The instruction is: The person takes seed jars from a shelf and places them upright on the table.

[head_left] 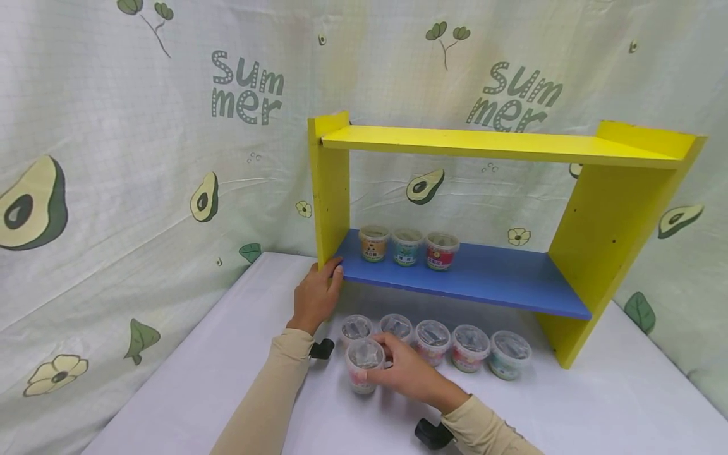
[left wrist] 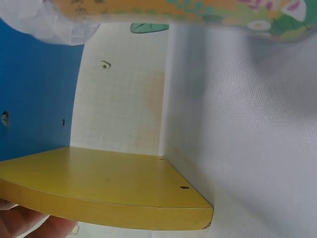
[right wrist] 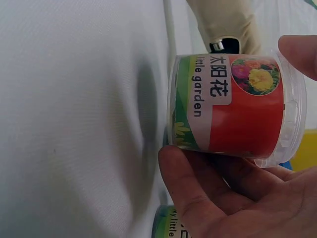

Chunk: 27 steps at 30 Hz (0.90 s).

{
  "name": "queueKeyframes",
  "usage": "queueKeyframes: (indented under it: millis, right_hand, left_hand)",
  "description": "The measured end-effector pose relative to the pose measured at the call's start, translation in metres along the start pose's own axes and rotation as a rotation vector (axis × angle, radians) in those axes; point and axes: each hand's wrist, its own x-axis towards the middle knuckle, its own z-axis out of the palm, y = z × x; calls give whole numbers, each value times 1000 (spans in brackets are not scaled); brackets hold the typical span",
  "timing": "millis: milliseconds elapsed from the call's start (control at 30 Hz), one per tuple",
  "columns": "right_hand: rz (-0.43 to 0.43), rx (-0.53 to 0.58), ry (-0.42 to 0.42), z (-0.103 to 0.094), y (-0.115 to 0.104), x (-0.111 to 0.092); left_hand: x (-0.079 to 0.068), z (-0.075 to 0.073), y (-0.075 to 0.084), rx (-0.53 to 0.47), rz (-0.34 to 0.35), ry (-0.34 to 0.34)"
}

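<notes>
My right hand (head_left: 406,370) holds a clear-lidded plastic tub (head_left: 364,358) close over the table, its thumb near the lid and fingers along the side. In the right wrist view the tub (right wrist: 242,119) shows a red label with a flower picture and "little garden". At the lower left of the shelf unit (head_left: 500,142), my left hand (head_left: 316,296) grips the yellow side panel (head_left: 330,196) by the blue board. The left wrist view shows only its fingertips (left wrist: 54,227) at the panel (left wrist: 114,183).
Three tubs, orange (head_left: 373,245), teal (head_left: 406,248) and red (head_left: 441,253), stand on the blue board (head_left: 500,272). Several more lidded tubs (head_left: 471,347) form a row on the white table (head_left: 222,379) before the unit. A printed curtain (head_left: 256,170) hangs behind.
</notes>
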Motion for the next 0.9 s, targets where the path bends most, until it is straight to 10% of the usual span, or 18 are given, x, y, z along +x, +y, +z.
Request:
queueKeyframes:
  millis: [900]
  right_hand:
    - [-92, -12, 24, 21, 5, 4]
  left_hand:
    - [1, 0, -1, -4, -5, -3]
